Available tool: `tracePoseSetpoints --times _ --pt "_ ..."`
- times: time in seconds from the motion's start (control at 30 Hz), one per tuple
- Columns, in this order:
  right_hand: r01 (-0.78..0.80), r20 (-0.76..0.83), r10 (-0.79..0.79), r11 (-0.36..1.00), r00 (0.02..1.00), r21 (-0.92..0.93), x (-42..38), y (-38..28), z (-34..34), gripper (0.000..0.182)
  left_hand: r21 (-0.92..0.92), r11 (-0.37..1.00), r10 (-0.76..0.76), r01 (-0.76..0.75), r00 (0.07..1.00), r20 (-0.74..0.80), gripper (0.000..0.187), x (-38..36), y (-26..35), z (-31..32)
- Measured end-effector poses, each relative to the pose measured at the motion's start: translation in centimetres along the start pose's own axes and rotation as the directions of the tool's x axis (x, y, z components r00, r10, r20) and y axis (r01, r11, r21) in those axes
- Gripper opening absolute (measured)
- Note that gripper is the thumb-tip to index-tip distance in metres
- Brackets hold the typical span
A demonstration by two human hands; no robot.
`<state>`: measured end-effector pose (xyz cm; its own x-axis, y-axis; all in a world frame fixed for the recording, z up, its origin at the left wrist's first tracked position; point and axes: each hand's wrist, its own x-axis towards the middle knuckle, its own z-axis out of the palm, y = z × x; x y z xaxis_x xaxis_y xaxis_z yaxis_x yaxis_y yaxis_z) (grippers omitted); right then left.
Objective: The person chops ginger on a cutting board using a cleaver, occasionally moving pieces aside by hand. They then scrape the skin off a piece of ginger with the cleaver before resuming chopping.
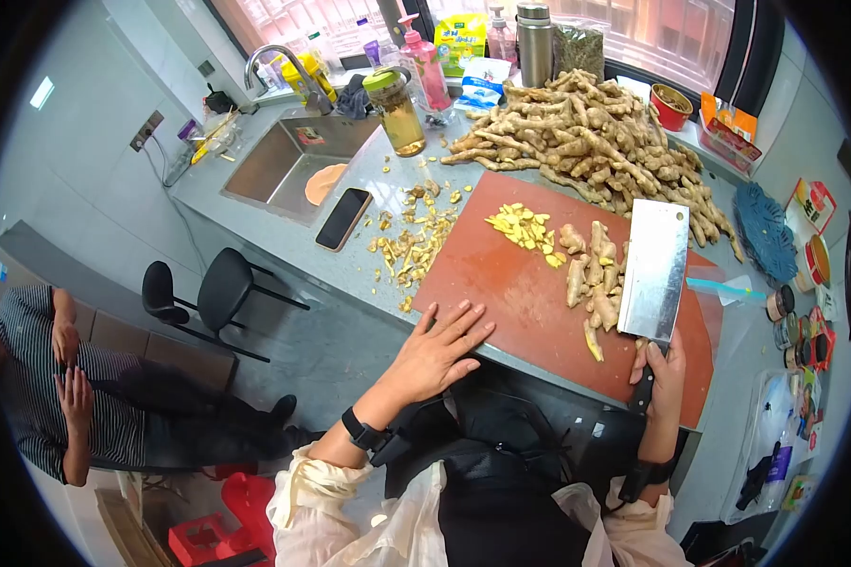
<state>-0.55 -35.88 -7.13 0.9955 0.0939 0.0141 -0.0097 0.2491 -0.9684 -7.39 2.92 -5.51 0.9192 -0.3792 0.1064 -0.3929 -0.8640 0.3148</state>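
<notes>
My left hand (442,352) lies with fingers spread at the near left edge of the reddish-brown cutting board (515,255), holding nothing. My right hand (662,370) grips the black handle of a cleaver (654,269), whose broad shiny blade points away from me over the board's right side. Just left of the blade lie several pieces of ginger root (579,279). Farther left on the board is a small heap of yellow ginger slices (522,227). A large pile of whole ginger (586,132) rises behind the board, partly over its far edge.
Ginger scraps (416,231) litter the grey counter (350,274) beside a phone (343,219). A lidded bottle of tea (399,113) stands near the sink (274,170). Blue plates (764,231) and small jars (783,302) line the right. Another person (76,378) is at lower left, near a black chair (225,288).
</notes>
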Motion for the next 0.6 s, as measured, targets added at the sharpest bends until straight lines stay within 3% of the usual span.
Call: tracePoseSetpoints --times 0.07,0.1,0.13,0.2,0.33,0.43,0.47,0.57,0.6 --pt "0.007 0.0 -0.007 1.0 1.0 0.006 -0.1 0.0 0.0 0.037 0.159 0.985 -0.073 0.073 0.997 -0.003 0.062 0.1 -1.5 0.6" --pt "0.008 0.006 -0.008 1.0 1.0 0.009 0.0 0.1 -0.1 0.037 0.154 0.978 -0.128 0.141 0.987 -0.092 0.061 0.2 -3.1 1.0" --pt "0.011 0.011 -0.011 1.0 1.0 0.012 0.0 0.1 -0.1 0.036 0.197 0.934 -0.293 0.298 0.954 -0.059 0.06 0.6 -4.0 0.0" --pt "0.011 0.018 -0.011 1.0 1.0 -0.001 0.0 0.3 -0.2 0.035 0.255 0.818 -0.47 0.515 0.855 -0.22 0.06 1.0 -6.0 -0.9" --pt "0.004 0.026 -0.004 1.0 1.0 0.001 0.1 0.2 -0.1 0.032 0.243 0.886 -0.332 0.394 0.907 -0.259 0.06 1.6 -4.3 -1.5" --pt "0.007 0.026 -0.007 1.0 1.0 0.005 0.1 0.0 0.2 0.032 0.144 0.986 -0.077 0.087 0.994 -0.071 0.064 1.9 -2.5 0.2" --pt "0.009 0.024 -0.009 1.0 1.0 0.003 0.1 0.0 0.1 0.032 0.143 0.986 -0.075 0.084 0.995 -0.072 0.064 2.1 -3.0 0.7" --pt "0.014 0.019 -0.013 1.0 1.0 -0.012 0.0 0.0 0.1 0.033 0.215 0.885 -0.378 0.412 0.907 -0.183 0.064 3.0 -4.6 0.9" --pt "0.004 0.011 -0.004 1.0 1.0 0.0 -0.1 -0.2 0.4 0.032 0.215 0.887 -0.374 0.408 0.909 -0.183 0.064 3.2 -4.9 0.4"
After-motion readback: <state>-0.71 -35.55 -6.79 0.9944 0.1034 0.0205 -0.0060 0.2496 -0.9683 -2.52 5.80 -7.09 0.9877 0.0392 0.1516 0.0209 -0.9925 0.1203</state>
